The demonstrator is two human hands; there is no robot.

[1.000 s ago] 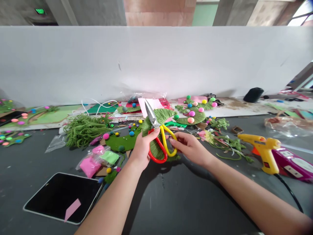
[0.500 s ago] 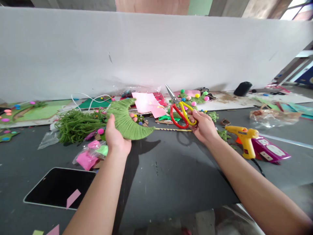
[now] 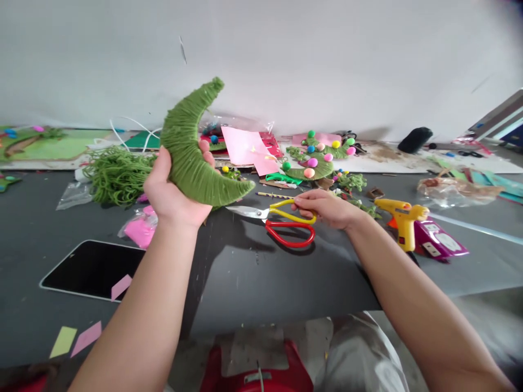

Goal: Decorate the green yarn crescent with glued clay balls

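Observation:
My left hand [image 3: 175,193] is closed round a crescent moon shape wrapped in green yarn [image 3: 183,147], holding it up above the table with its hollow side to the right. Thumb on the near side, fingertips showing in the hollow. In my right hand [image 3: 329,208] is a pair of scissors [image 3: 281,220], gripped by the yellow handle loop. Their red loop hangs lower and the blades point left, with the tip just below the crescent's lower end. A heap of loose green yarn [image 3: 116,174] lies left of my left hand.
A black phone [image 3: 93,267] lies front left by paper slips. At right are a yellow glue gun [image 3: 402,218] and a purple power strip [image 3: 443,239]. Pom-pom-decorated green crescents [image 3: 318,166] and pink paper [image 3: 245,147] lie along the back, before a white wall [image 3: 261,65].
My left hand has raised the crescent and turned it more upright. The scissors have swung from pointing up to pointing left and dropped lower. The view has tilted down.

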